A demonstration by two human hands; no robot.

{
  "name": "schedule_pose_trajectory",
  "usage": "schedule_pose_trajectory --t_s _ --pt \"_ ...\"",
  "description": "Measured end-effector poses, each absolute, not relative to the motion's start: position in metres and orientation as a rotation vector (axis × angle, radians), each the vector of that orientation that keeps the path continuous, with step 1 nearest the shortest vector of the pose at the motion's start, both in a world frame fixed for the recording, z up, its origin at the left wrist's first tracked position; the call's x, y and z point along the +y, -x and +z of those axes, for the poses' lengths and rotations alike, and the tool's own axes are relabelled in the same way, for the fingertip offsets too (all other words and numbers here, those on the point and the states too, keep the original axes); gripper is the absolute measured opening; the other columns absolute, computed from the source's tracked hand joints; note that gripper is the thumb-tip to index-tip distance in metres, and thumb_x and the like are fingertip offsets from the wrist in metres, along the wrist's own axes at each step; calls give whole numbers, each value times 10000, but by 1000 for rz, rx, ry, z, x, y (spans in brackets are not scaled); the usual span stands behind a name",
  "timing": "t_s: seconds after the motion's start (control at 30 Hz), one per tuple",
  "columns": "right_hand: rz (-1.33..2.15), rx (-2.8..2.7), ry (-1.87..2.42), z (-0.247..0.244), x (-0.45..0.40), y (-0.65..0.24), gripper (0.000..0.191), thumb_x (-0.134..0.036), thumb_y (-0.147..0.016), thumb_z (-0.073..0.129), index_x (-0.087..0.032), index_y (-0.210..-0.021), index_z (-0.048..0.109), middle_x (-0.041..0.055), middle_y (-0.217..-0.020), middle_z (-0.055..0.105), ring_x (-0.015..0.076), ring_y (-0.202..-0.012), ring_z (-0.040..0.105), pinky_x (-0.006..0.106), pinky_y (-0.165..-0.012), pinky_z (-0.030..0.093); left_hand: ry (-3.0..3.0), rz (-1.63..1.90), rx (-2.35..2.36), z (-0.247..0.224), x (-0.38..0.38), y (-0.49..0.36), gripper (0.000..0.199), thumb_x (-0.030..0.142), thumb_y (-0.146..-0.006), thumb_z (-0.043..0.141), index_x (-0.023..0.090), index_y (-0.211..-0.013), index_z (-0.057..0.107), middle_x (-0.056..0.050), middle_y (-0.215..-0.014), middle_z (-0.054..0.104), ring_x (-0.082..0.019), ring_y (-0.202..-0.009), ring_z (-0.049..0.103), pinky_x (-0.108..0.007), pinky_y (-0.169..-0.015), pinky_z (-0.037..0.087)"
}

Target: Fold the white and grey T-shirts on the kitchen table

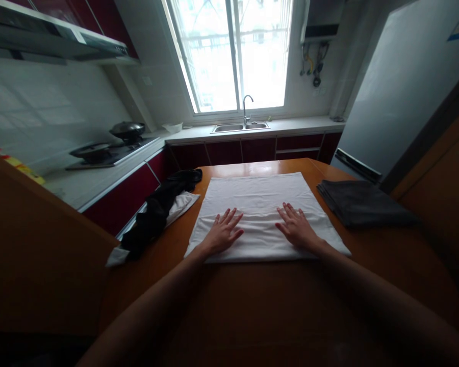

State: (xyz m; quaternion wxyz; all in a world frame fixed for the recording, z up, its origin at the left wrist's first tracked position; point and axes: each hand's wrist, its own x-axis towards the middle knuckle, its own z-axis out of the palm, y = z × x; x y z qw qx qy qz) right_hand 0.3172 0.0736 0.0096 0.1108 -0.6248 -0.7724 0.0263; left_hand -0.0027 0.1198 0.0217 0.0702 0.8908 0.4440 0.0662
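A white cloth (258,191) lies spread on the wooden table (252,306), its near part folded over in a layer with slight wrinkles. My left hand (223,232) rests flat on the left side of that folded layer, fingers spread. On the right side of the same layer lies my right hand (296,227), palm down with its fingers apart. Neither hand grips anything. The far edges of the cloth lie flat near the table's far side.
A folded dark grey cloth (363,204) lies at the table's right. Black clothing (153,214) with white pieces is heaped along the left edge. Beyond are a sink (240,127), a stove (115,153) with pans and a fridge (398,86).
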Motion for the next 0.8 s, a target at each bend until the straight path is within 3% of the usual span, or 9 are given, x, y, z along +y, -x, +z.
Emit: schedule_pose_trajectory --t_s 0.17,0.37,0.43,0.53,0.6,0.67,0.73,0.8 --pt "-20 -2382 1560 6 9 -376 589 -495 -1026 366 -226 -1551 371 108 -1658 187 267 -1537 131 548 -1220 139 -2793 294 1088 34 74 82 581 474 -1009 483 307 -1551 358 -64 -1637 275 -298 -1528 175 -528 -1218 235" --pt "185 -2521 1570 -10 -28 -421 617 -499 -1018 405 -322 -1588 250 80 -1648 231 277 -1522 191 582 -1205 177 -2791 111 1069 24 39 134 596 408 -1013 491 355 -1569 283 -58 -1625 297 -297 -1507 246 -561 -1199 256" --pt "165 -2528 1554 -7 -27 -425 621 -494 -1010 429 -309 -1583 276 86 -1646 245 280 -1520 200 581 -1208 165 -2812 194 1089 25 40 136 558 393 -1008 495 329 -1546 363 -70 -1604 348 -297 -1494 285 -538 -1194 289" --pt "61 -2464 1533 3 -31 -439 590 -472 -981 493 -274 -1529 404 105 -1601 362 293 -1486 300 570 -1203 185 -2817 399 1163 25 39 145 480 428 -964 557 294 -1425 554 -92 -1479 522 -299 -1385 464 -474 -1141 405" --pt "-2 -2309 1610 8 -40 -454 517 -458 -959 525 -233 -1424 537 130 -1496 507 306 -1393 440 535 -1165 287 -2732 551 1296 23 34 155 451 494 -915 609 270 -1305 646 -100 -1308 638 -290 -1210 607 -416 -1033 511" --pt "-17 -2037 1771 11 -52 -465 394 -449 -949 522 -196 -1216 664 142 -1280 649 299 -1199 587 466 -1047 428 -2549 654 1503 18 27 164 427 564 -883 620 234 -1143 699 -85 -1077 707 -261 -951 693 -348 -828 589" --pt "56 -1780 1905 11 -63 -469 316 -447 -938 517 -193 -985 699 116 -1041 699 268 -978 652 388 -875 509 -2353 663 1647 14 20 167 422 608 -864 618 217 -999 699 -49 -889 708 -226 -749 685 -298 -658 574" --pt "196 -1695 1950 10 -70 -466 290 -456 -915 538 -208 -855 675 81 -904 688 238 -838 651 341 -754 515 -2246 638 1670 11 15 164 419 620 -849 629 216 -941 687 -29 -829 699 -211 -695 671 -280 -617 550"
